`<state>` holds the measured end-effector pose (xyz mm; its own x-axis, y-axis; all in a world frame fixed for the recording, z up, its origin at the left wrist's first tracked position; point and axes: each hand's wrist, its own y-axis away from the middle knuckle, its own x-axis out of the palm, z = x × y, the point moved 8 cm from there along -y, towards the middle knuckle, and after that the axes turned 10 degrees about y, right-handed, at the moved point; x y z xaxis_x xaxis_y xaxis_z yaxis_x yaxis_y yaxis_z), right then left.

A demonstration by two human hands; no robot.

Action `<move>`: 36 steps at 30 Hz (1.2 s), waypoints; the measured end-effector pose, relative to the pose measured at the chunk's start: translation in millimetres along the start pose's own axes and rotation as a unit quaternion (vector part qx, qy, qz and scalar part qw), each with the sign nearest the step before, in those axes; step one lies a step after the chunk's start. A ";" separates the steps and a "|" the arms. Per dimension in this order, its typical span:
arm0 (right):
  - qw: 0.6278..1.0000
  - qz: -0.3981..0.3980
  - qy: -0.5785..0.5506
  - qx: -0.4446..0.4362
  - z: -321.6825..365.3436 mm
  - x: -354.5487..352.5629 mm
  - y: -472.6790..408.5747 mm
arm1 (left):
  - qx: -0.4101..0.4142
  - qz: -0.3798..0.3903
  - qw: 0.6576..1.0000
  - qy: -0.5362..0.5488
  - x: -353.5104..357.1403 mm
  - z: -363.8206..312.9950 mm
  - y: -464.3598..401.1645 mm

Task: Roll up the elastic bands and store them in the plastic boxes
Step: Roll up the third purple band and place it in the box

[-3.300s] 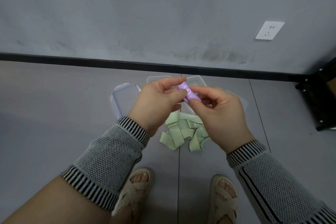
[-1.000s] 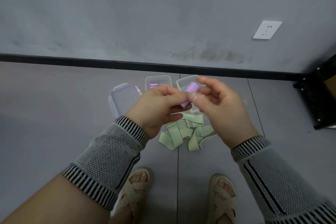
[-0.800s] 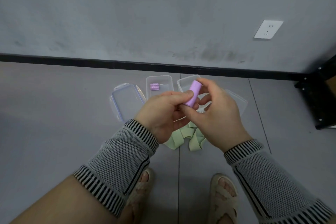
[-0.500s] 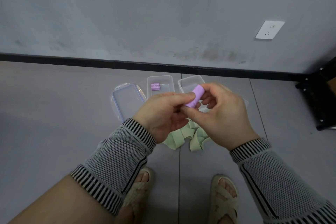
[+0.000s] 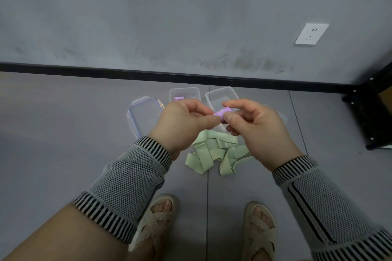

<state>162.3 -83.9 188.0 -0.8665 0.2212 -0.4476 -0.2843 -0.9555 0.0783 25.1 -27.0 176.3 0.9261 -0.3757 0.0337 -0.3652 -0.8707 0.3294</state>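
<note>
— Between the two thumbs, what is held?

— A rolled purple elastic band (image 5: 221,113). The left hand (image 5: 182,125) and the right hand (image 5: 257,129) both pinch it, fingers closed on its ends, above the floor.

— Which step is this?

— The rolling looks finished, I think. Next it must go down into a clear plastic box (image 5: 220,96) just behind. The green elastic bands (image 5: 212,154) wait below.

Probably a bare indoor room: grey tiled floor (image 5: 63,133), scuffed grey wall (image 5: 148,17), wall socket (image 5: 311,33).
</note>
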 end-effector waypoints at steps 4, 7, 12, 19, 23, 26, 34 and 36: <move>0.993 0.034 -0.107 0.038 -6.6 2.4 0.1 | 0.011 0.011 0.999 0.053 -1.8 -4.7 1.1; 0.987 0.042 -0.150 0.049 -10.5 3.5 -0.6 | 0.036 0.020 0.998 0.045 -1.4 -8.1 2.1; 0.988 0.051 -0.130 0.059 -16.5 2.0 -2.1 | 0.088 0.025 0.996 0.015 -2.1 -16.2 3.5; 0.994 0.029 -0.092 0.043 -13.4 9.7 -5.5 | 0.062 0.005 0.997 0.049 -12.4 -1.8 2.5; 0.988 0.037 -0.125 0.080 -16.5 26.3 -25.2 | 0.066 -0.002 0.998 -0.011 -26.4 -5.3 -19.1; 0.996 0.075 -0.003 0.044 -15.8 38.6 -60.6 | 0.070 0.013 0.996 -0.062 -42.0 -3.0 -52.6; 0.953 0.130 0.275 -0.014 -121.7 140.1 -196.7 | 0.049 -0.040 0.985 -0.161 -100.5 122.9 -198.4; 0.955 0.109 0.275 0.002 -160.2 159.4 -225.2 | 0.032 -0.058 0.962 -0.263 -115.2 154.7 -231.4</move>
<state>153.9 135.3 -43.7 -0.5590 -0.1195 -0.8205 -0.1250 -0.9661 0.2258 -11.6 168.6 -49.8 0.7911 -0.3681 -0.4885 -0.2825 -0.9283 0.2419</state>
